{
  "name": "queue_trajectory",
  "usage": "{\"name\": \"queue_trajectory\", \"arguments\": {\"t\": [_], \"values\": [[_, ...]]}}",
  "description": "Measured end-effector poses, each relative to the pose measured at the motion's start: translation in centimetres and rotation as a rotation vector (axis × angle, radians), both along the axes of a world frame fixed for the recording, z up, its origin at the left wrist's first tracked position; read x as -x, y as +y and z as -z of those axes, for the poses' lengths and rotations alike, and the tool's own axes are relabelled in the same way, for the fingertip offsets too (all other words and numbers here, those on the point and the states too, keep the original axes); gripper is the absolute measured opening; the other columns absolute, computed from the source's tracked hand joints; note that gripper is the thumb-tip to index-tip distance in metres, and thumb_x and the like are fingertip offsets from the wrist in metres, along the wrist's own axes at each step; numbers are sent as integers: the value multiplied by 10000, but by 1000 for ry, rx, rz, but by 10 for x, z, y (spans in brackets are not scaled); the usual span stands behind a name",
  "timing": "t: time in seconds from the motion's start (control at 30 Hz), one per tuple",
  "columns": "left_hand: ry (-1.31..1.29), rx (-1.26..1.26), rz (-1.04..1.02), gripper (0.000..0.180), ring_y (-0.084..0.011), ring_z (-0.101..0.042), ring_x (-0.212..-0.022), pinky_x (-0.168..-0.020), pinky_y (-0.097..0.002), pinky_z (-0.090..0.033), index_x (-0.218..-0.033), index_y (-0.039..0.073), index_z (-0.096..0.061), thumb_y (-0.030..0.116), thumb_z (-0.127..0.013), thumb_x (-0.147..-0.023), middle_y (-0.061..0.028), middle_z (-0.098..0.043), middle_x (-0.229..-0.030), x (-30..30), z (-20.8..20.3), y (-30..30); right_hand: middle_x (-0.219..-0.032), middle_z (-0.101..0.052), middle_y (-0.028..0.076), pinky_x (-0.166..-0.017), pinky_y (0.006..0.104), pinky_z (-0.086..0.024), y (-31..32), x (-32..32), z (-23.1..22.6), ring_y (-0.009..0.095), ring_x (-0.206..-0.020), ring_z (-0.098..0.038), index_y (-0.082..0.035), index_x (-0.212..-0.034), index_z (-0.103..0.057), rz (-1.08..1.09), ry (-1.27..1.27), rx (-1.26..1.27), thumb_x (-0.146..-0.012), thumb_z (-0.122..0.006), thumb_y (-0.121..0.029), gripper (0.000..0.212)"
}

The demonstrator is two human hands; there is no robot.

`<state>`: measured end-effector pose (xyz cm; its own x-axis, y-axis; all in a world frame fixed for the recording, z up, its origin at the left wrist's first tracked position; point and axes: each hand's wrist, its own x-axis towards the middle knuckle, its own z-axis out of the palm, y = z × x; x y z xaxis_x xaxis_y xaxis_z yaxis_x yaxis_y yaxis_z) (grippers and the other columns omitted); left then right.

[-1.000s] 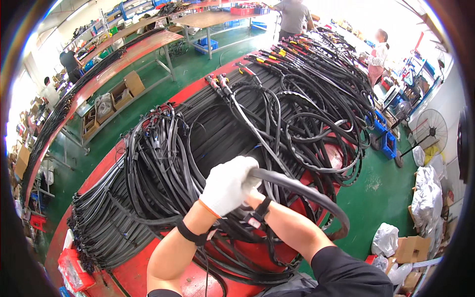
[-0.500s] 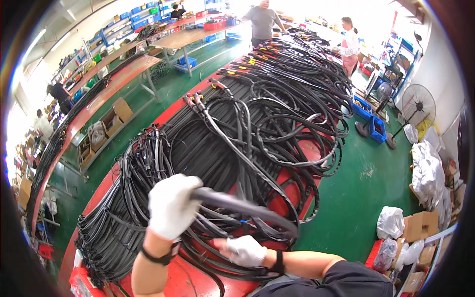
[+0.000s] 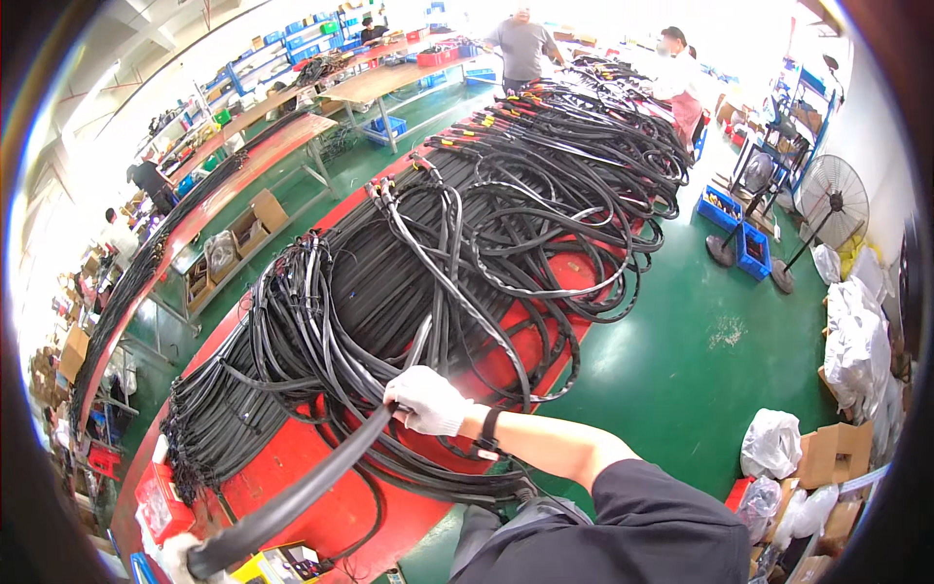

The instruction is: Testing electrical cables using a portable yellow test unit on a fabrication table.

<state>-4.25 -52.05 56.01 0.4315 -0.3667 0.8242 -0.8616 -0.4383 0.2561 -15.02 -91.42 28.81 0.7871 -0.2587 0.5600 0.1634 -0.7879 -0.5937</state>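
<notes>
A thick black cable stretches slantwise across the near end of the red table. My right hand, in a white glove with bare fingertips, is closed round its upper end. At the lower left edge, my left hand grips the other end; it is white-gloved and partly cut off by the dark rim. Behind the held length lie bundles of black cables, some looped over the table's right edge. Cable ends with connectors rest farther up the pile.
A red bin and a yellow tray stand at the near left. Right of the table, blue crates and a standing fan occupy the green floor. Two people stand at the table's far end. Bagged items and cardboard boxes line the right.
My left hand has swept down and left with the cable, drawing it out long. My right hand has moved up and left and now grips the cable. The view has shifted slightly.
</notes>
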Motion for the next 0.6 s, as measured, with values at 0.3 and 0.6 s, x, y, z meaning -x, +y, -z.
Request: {"name": "queue_trajectory", "arguments": {"t": [0.3, 0.6], "values": [[584, 54, 189, 272, -265, -739, -892, -842, -410, -633, -1171, -49, -734, 110, -869, -996, -143, -767, -1025, 81, 63, 79, -893, -756, 180, -870, 583, -571, -5, -11, 70, 468, -912, -732, -93, -964, -715, 136, 162, 3, -858, -794, -226, 187], [830, 275, 532, 397, -203, -623, -761, -705, -341, -512, -1223, -10, -656, 324, -817, -1080, -101, -678, -892, 66, 95, 69, -825, -666, 170, -825, 585, -509, 143, -10, 59, 473, -912, -636, -105, -885, -651, 68, 59, -166, -867, -746, -127, 100]]}}
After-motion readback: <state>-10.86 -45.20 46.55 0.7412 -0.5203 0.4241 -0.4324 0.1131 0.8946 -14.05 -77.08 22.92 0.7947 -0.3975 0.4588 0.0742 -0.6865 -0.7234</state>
